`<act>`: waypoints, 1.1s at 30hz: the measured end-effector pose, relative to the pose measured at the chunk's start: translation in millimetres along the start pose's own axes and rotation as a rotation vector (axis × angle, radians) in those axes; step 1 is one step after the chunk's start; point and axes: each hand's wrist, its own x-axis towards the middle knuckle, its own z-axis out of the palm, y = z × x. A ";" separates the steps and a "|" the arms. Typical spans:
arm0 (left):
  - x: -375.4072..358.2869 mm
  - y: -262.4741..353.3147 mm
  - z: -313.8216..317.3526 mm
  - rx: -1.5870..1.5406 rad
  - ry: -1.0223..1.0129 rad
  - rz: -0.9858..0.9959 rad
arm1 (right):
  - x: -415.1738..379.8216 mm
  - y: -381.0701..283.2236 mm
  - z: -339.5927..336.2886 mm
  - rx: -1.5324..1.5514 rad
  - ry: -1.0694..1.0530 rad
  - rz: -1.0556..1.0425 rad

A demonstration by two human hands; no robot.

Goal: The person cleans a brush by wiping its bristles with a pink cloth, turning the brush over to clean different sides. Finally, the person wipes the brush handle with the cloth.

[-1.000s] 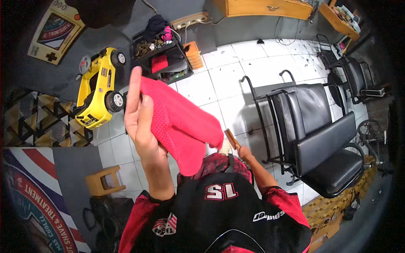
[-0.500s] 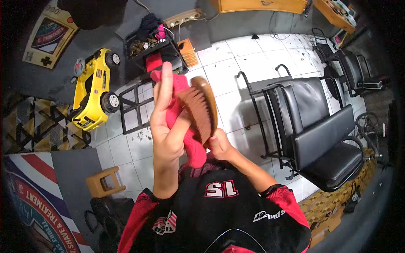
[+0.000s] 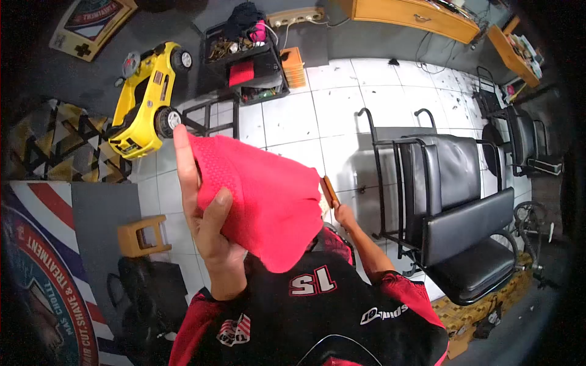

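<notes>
The fingers [image 3: 181,160] of the left hand [image 3: 204,210] are spread behind a red cloth [image 3: 262,195], with the thumb pressed on its front face, so the cloth is pinched between thumb and fingers and held up in front of the person's chest. The cloth hangs wide and covers most of the view between the two hands. The right hand [image 3: 345,215] sits just beyond the cloth's right edge; its fingers are closed round the handle of a wooden brush [image 3: 330,192], of which only a narrow brown strip shows — the rest is hidden behind the cloth. Whether brush and cloth touch cannot be told.

Below the hands the person wears a black and red jersey [image 3: 317,305] with white numbers.

Further out, the white tiled floor [image 3: 287,119] is scattered with dark clippings. A black waiting chair [image 3: 464,207] with a metal frame stands to the right. A yellow toy car [image 3: 143,100] lies to the upper left, and beside it a black cart [image 3: 247,67] is loaded with small things — a red item among them. A small yellow stool [image 3: 141,235] stands to the left, near a barber-striped sign [image 3: 43,274]. A wooden drawer unit [image 3: 415,15] runs along the top.
</notes>
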 end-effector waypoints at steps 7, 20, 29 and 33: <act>2.0 -17.0 -31.3 0.260 -0.205 0.093 | -56.5 -200.4 -125.1 1.078 -0.072 -0.129; -4.4 67.8 -82.2 0.140 0.142 0.091 | -7.3 -149.1 18.6 -0.251 -0.294 -0.255; -8.5 52.2 -186.2 0.118 0.063 0.253 | -22.8 -206.3 34.4 0.309 -0.332 -0.068; -3.9 23.1 -213.3 0.184 -0.036 0.107 | -129.2 -354.3 -55.4 1.016 -0.503 -0.315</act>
